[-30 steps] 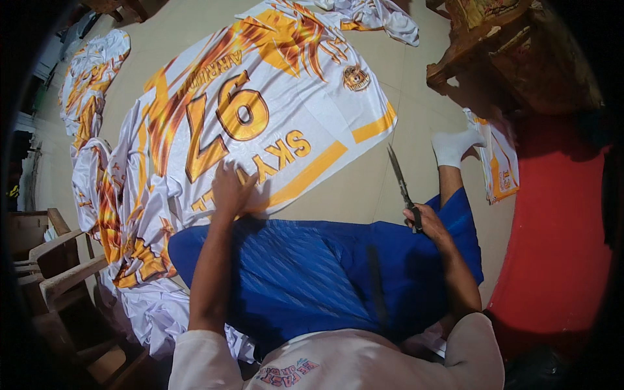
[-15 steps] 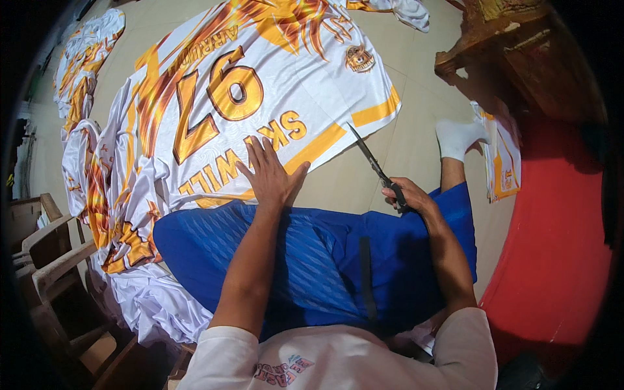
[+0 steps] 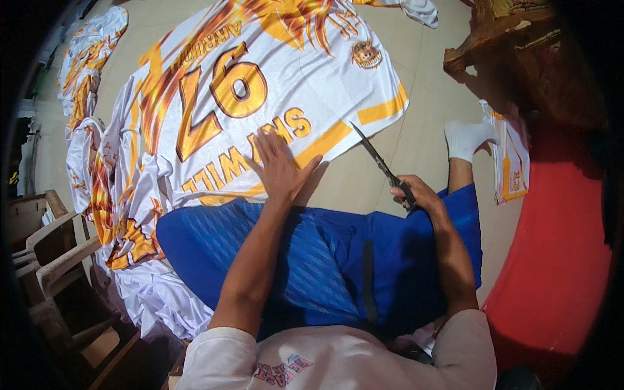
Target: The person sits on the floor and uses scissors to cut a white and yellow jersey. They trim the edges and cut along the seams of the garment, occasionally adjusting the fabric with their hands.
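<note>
A large white printed fabric piece (image 3: 331, 81) with yellow-orange flames, big figures, lettering and an emblem lies spread over the tiled floor. Flat on its lower part rests my left hand (image 3: 279, 166), fingers stretched apart, thumb toward the lower yellow band. My right hand (image 3: 419, 192) grips the black handles of long scissors (image 3: 377, 156); the blade tips point up-left and reach the fabric's lower right edge, beside a gap in that band. I cannot tell if they touch it. My blue-clothed legs (image 3: 325, 260) are just below the fabric.
Crumpled printed fabric lies at left (image 3: 91, 52), with white cloth (image 3: 159, 296) lower down. Wooden frames (image 3: 62, 266) stand at lower left, carved wooden furniture (image 3: 520, 49) at upper right. Folded printed pieces (image 3: 510, 162) lie beside my socked foot (image 3: 465, 140), near a red mat (image 3: 552, 260).
Since a second ago my left hand has moved right and up along the fabric and spread out. The scissors have moved leftward, their tips now at the fabric's edge.
</note>
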